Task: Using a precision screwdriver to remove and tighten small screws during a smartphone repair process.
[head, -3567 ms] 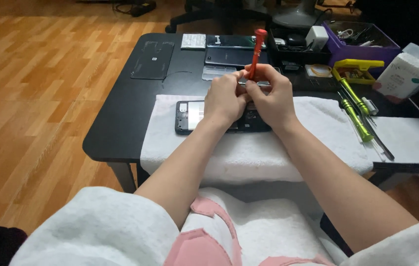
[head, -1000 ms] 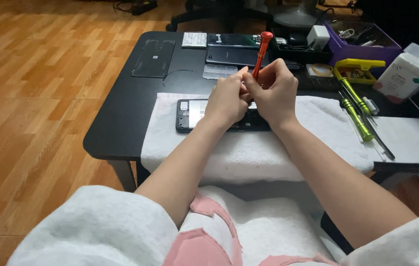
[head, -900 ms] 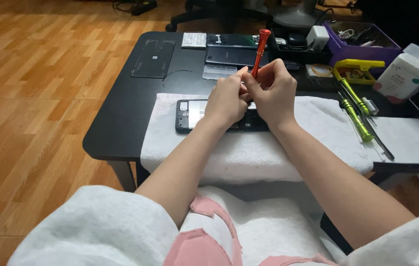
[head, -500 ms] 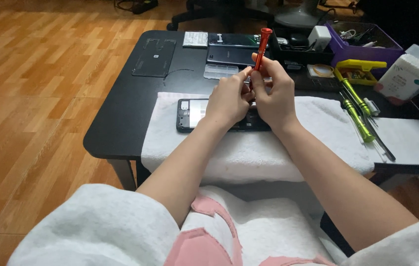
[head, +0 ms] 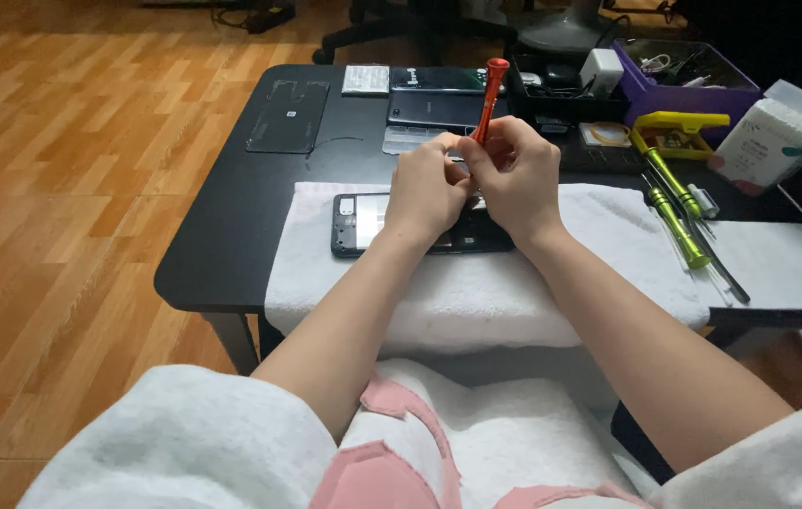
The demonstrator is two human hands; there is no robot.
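Screwdriver (head: 491, 96) with an orange handle stands nearly upright, handle up and tip hidden, pinched by the right hand (head: 514, 179) and left hand (head: 427, 187) above an opened phone (head: 363, 224).

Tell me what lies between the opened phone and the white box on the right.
In the head view, two green screwdrivers lie on the white towel between the opened phone and the white box.

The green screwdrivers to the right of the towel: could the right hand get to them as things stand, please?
Probably yes. The green screwdrivers lie uncovered on the table's right side, nothing between them and the right hand. That hand, however, is gripping the orange screwdriver, so it is not free.
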